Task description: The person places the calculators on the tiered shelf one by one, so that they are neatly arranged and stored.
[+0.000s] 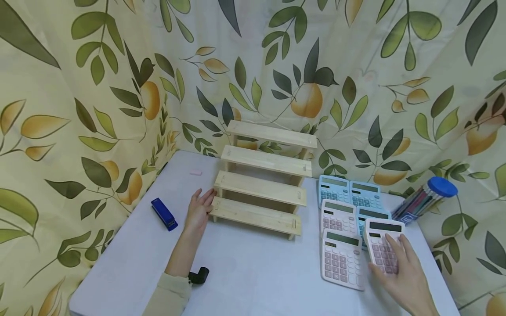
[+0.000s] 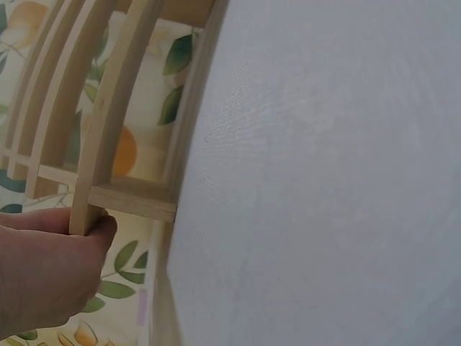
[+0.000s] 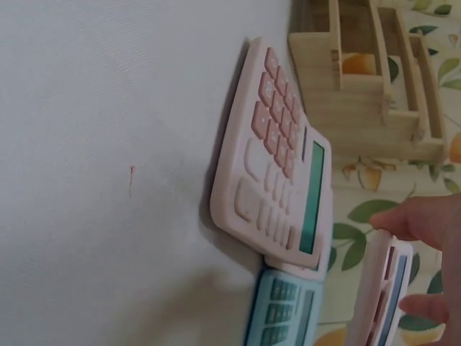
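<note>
A stepped wooden shelf (image 1: pixel 262 180) stands mid-table. My left hand (image 1: pixel 204 200) rests against its left end with the fingers fairly straight; the left wrist view shows the hand (image 2: pixel 50 270) touching a slat end of the shelf (image 2: pixel 108 144). On the right lie several calculators, pink and blue. My right hand (image 1: pixel 395 252) grips a pink calculator (image 1: pixel 380 245) that lies over the others. In the right wrist view that calculator (image 3: pixel 383 288) is tilted up on edge, pinched between thumb and fingers (image 3: pixel 407 220). Beside it lie another pink calculator (image 3: pixel 277 158) and a blue one (image 3: pixel 277 310).
A blue stapler (image 1: pixel 164 213) and a pink eraser (image 1: pixel 195 173) lie left of the shelf. A small black object (image 1: pixel 199 276) sits by my left sleeve. A blue-lidded tub of pens (image 1: pixel 424 199) leans at the far right. Leaf-print curtains close in the white table (image 1: pixel 253 272).
</note>
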Demonstrator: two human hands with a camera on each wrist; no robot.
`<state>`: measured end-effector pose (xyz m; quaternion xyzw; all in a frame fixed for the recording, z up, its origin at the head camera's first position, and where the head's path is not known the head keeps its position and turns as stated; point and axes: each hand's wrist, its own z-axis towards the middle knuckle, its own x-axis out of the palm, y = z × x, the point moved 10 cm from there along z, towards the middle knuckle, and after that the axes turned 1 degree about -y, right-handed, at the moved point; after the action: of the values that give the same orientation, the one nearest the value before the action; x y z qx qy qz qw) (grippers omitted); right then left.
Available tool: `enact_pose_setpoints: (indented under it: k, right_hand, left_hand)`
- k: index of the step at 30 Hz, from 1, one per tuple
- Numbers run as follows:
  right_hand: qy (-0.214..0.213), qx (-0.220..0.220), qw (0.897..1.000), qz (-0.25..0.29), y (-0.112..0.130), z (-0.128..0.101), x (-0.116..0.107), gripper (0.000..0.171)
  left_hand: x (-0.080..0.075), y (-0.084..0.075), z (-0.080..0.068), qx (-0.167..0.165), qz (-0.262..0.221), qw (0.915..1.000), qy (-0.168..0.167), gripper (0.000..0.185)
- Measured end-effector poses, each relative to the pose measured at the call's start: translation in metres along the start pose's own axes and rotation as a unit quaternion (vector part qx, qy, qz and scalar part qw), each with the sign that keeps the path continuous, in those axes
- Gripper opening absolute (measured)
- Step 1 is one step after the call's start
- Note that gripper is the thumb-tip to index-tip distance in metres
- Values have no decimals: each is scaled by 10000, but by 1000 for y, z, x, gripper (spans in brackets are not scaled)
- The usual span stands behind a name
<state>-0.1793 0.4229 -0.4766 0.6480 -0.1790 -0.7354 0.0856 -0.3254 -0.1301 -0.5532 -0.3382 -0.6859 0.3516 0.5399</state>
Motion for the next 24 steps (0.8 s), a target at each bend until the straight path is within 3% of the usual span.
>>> enact_pose_setpoints:
  k: [17,24]
  right_hand:
    - [-401,-472,9981,74,32,8,-21,102]
    - [-468,-641,9967,159,50,13,-28,98]
  left_hand:
    - [-1,0,1,205,110,9996,-133,73]
    - [-1,-3,1,273,-35,9994,-202,74]
